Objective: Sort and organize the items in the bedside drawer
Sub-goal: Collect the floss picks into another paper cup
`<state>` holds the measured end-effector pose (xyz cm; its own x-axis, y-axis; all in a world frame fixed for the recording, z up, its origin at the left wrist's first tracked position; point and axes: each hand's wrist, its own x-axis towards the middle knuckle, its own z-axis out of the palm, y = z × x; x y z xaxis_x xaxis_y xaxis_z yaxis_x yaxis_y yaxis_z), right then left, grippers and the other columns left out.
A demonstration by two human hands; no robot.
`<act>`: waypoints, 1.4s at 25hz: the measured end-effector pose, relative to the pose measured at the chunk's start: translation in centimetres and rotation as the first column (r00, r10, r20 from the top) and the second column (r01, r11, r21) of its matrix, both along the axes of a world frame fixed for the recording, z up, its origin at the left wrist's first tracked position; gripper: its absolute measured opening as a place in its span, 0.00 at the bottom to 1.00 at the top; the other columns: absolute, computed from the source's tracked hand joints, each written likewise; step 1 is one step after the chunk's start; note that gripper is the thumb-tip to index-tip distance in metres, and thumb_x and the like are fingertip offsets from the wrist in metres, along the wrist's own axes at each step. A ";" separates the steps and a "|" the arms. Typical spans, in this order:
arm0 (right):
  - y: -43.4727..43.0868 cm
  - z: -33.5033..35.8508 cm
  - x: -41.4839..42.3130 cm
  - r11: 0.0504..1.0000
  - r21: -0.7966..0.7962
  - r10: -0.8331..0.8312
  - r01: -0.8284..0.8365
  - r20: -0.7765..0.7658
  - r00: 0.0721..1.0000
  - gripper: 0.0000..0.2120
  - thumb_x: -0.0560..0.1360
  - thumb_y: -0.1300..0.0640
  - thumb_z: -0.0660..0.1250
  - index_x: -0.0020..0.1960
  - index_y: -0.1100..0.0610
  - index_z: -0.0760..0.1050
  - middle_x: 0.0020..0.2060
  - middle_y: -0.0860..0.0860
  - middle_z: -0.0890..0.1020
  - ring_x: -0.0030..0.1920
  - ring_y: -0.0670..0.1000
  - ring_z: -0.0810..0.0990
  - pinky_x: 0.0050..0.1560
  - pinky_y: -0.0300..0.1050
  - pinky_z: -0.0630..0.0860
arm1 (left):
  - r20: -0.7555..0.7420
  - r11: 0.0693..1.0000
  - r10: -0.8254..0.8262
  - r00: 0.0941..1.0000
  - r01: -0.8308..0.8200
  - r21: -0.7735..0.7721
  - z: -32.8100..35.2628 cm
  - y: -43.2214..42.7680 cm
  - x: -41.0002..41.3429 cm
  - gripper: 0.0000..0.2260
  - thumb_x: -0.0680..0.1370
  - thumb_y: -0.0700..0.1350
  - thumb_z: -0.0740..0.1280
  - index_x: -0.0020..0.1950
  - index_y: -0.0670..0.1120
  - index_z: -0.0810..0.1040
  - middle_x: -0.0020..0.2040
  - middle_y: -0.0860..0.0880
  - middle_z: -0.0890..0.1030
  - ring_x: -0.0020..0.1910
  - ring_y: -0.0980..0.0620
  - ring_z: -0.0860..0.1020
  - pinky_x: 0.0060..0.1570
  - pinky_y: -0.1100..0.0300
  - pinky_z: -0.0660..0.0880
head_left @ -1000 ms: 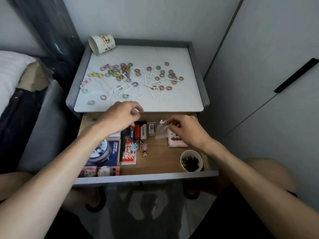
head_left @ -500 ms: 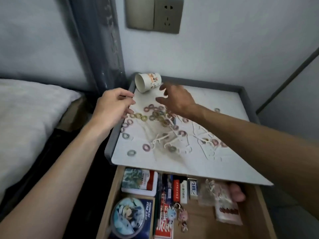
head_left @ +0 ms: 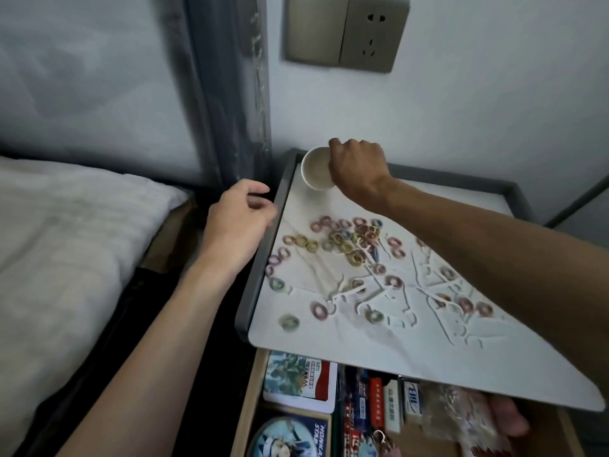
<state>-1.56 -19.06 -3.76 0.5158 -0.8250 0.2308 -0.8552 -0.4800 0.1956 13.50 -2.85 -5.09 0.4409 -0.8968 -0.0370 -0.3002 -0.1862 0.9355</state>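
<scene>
My right hand (head_left: 357,166) grips a white paper cup (head_left: 315,168) at the back left corner of the nightstand top (head_left: 379,338); the cup's open mouth faces me. My left hand (head_left: 239,222) hovers just off the nightstand's left rim, fingers loosely curled, holding nothing. Several small coloured hair ties (head_left: 346,240) and white floss picks (head_left: 346,291) lie scattered over the white top. Below, the open wooden drawer (head_left: 252,384) shows a card pack (head_left: 298,379), small boxes (head_left: 384,402), a round tin (head_left: 286,438) and a clear plastic bag (head_left: 458,412).
A bed with white bedding (head_left: 66,252) lies to the left, with a dark gap between it and the nightstand. A wall socket plate (head_left: 346,31) sits above. A grey raised rim (head_left: 263,258) borders the nightstand top. A cabinet edge is at far right.
My right hand has reached back from the scattered ties and taken hold of the tipped paper cup. My left hand has drifted slightly left of the rim. The view has tilted up and closer.
</scene>
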 end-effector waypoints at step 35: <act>11.4 -1.2 -17.7 0.806 0.592 -0.578 -0.009 0.791 0.201 0.12 0.84 0.55 0.56 0.59 0.59 0.76 0.46 0.54 0.81 0.29 0.46 0.75 0.24 0.31 0.68 | 0.465 0.955 -0.295 0.835 0.247 0.163 0.8 -9.5 -6.2 0.29 0.66 0.45 0.80 0.64 0.46 0.73 0.56 0.47 0.80 0.54 0.49 0.78 0.51 0.56 0.75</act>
<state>-19.28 -7.67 -5.00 -0.1149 -0.9924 -0.0439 -0.3593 0.0828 -0.9296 7.34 -12.32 -4.31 0.1646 -0.9860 0.0265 -0.7568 -0.1090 0.6445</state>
